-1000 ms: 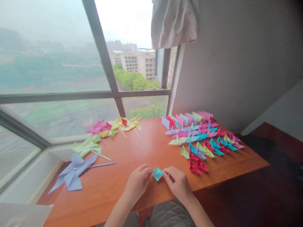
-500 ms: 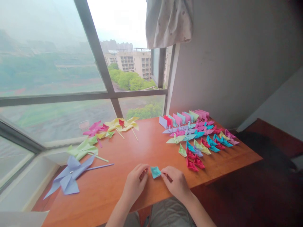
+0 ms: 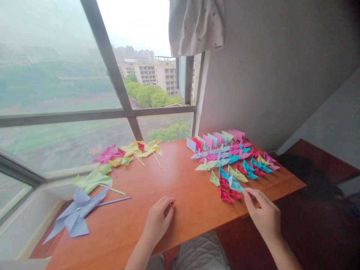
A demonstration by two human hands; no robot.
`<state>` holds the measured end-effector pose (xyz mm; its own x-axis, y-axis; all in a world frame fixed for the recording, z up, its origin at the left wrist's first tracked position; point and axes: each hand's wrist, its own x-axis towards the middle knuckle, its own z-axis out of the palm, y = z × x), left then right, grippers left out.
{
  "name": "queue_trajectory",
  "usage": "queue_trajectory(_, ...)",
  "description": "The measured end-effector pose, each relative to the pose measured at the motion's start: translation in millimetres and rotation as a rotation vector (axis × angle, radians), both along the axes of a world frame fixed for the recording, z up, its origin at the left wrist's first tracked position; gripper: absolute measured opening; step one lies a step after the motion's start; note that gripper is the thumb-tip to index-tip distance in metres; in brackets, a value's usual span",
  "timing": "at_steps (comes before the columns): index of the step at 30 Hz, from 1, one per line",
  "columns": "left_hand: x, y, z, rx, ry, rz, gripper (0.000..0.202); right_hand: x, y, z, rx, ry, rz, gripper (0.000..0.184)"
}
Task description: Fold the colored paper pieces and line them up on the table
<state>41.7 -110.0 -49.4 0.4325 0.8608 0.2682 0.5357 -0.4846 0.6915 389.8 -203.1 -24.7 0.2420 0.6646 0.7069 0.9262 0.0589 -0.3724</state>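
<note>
Right hand (image 3: 266,215) has swung out to the person's right, thumb and forefinger pinched on the near corner of a light-cyan paper boat (image 3: 235,184); other fingers curled. Left hand (image 3: 159,217) roughly where it was over the near part of the table (image 3: 180,180): fingers loosely curled, part open, nothing visible in it.

Main delta: half a second ago the cyan boat was between both hands in front of the body, right fingers on its corner, left fingertips just off it. A second ago both hands were at its ends. Now it's over at the near end of the boat group, in view overlapping the red boats (image 3: 225,195) and mostly hiding the lilac one behind. Can't tell if it's touching them or held just above. Light-green boat (image 3: 214,179) sits just left of the group.

No layout change elsewhere: paper cranes (image 3: 209,165) behind the boats, upright folded pieces (image 3: 208,141) behind those. Pinwheels on the left also the same: lilac (image 3: 78,212) nearest, then green, pink and yellow further back. Camera has turned slightly right, so everything fixed sits further left in view.
</note>
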Motion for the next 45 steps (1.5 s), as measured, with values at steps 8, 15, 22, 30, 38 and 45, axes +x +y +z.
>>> queue_trajectory(8, 2.0, 0.3, 4.2, 0.0, 0.0, 0.007, 0.019, 55.5, -9.1, -43.1, -0.142, -0.124, -0.174, 0.035)
queue_trajectory(15, 1.7, 0.1, 4.9, 0.001, 0.008, 0.003, 0.018, 54.3, -4.7, -55.9, -0.219, -0.076, -0.252, 0.037)
queue_trajectory(22, 2.2, 0.0, 5.3, 0.002, 0.018, 0.009, 0.018, 48.8, -3.4, -52.9, -0.199, -0.033, -0.227, 0.036)
queue_trajectory(30, 0.8, -0.3, 1.7, -0.001, 0.038, 0.002, 0.019, 21.7, -7.4, -48.3, -0.18, -0.054, -0.057, 0.031)
queue_trajectory(38, 2.1, -0.3, 6.2, 0.018, 0.023, 0.012, 0.019, 19.1, -1.1, -56.5, -0.229, -0.092, 0.031, 0.027)
queue_trajectory(45, 3.3, -0.9, 8.4, 0.016, 0.014, 0.012, 0.018, 24.4, 1.1, -56.0, -0.235, -0.099, 0.027, 0.027)
